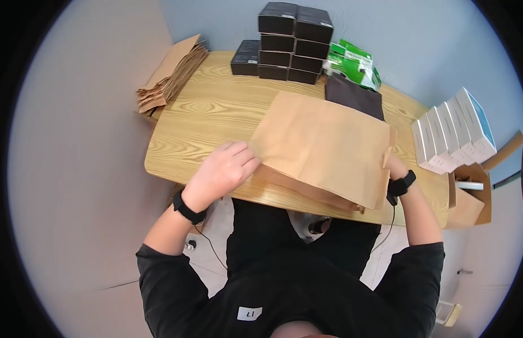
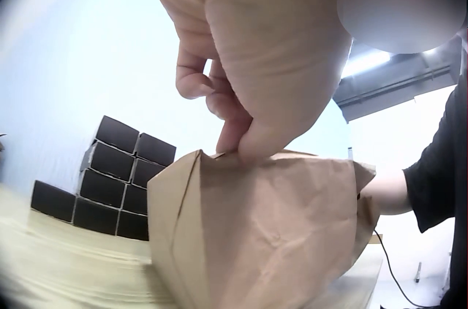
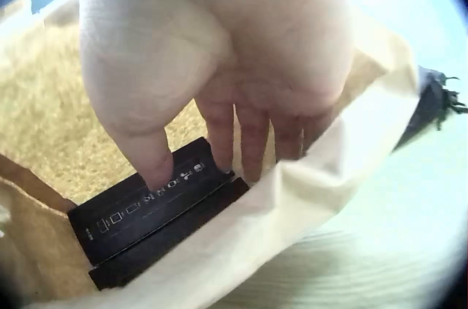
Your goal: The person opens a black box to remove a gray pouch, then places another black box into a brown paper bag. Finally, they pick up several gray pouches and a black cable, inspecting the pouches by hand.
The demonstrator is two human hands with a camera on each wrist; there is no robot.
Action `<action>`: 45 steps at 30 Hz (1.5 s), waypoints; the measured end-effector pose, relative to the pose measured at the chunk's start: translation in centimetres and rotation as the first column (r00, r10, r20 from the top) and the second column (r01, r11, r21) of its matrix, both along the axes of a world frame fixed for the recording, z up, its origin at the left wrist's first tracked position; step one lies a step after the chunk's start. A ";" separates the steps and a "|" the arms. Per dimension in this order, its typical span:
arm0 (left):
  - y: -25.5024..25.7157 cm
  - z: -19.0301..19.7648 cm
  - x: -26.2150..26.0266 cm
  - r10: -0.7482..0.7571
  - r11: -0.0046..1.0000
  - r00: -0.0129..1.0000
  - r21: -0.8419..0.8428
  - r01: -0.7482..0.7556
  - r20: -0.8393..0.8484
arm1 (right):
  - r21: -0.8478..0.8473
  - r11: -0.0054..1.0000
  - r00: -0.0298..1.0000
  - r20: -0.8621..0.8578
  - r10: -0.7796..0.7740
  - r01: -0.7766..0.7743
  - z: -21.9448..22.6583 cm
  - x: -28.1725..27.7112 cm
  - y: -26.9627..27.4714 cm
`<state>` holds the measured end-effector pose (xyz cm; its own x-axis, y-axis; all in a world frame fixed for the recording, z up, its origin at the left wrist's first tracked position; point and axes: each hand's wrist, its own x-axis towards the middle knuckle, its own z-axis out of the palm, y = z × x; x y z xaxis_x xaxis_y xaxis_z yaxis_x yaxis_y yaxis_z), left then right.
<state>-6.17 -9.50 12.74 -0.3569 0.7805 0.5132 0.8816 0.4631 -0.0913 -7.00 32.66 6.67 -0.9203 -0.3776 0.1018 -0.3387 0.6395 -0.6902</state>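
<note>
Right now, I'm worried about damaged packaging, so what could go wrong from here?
The paper bag may tear or crease where the left grip pinches its edge. The black box inside, by the right grip, could slip toward the bag's open end. The bag also lies near the front edge of the table, so a tug could pull it over.
</note>
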 end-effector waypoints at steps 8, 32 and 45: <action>3.4 1.3 -2.4 0.120 0.974 0.849 0.106 -0.202 0.515 | -0.075 0.977 0.979 0.063 -0.193 0.197 -1.0 3.0 0.8; 8.7 6.9 -6.3 -0.312 0.856 0.234 0.379 -0.352 0.921 | -0.661 0.462 0.716 0.694 0.078 0.591 -5.3 2.7 1.7; 7.4 4.8 -8.1 -0.278 0.826 0.211 0.346 -0.445 0.937 | -0.597 0.628 0.717 0.692 0.088 0.499 -4.6 2.8 0.7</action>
